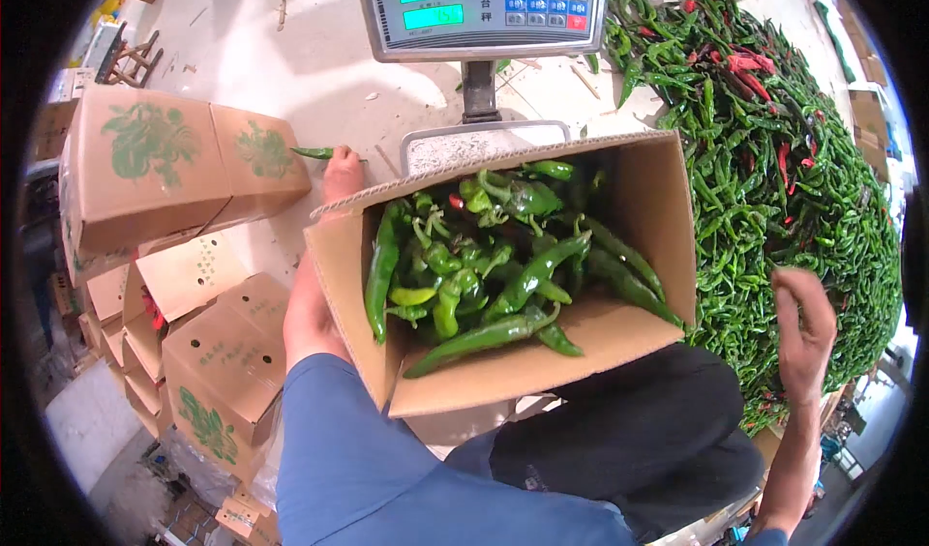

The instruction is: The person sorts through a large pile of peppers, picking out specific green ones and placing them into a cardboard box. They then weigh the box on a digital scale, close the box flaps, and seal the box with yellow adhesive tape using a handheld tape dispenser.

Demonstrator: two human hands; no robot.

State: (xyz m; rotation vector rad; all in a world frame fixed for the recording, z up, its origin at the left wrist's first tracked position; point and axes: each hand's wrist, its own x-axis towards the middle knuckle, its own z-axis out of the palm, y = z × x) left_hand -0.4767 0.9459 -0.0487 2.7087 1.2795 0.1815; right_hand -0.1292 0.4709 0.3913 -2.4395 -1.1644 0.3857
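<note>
A cardboard box point(541, 378) of green chili peppers point(533, 274) leans open-side towards me, above my dark-trousered legs. One bit of red shows among the peppers. My left arm wraps the box's left side, and my left hand point(342, 174) is against its outer wall, partly hidden by it. A single green pepper point(313, 153) crosses at those fingertips; whether they pinch it or it lies on the floor behind is unclear. To the right, my right hand point(807, 332) hangs over a large pile of green and red peppers point(784, 205), its fingers loosely bent, nothing visible in them.
Beyond the box stands an electronic platform scale, with a lit display panel point(483, 9) on a post and a metal platform point(486, 140). Printed cardboard cartons point(152, 169) crowd the left side. A wooden stool point(134, 60) is farther back. Scraps litter the pale floor point(290, 53).
</note>
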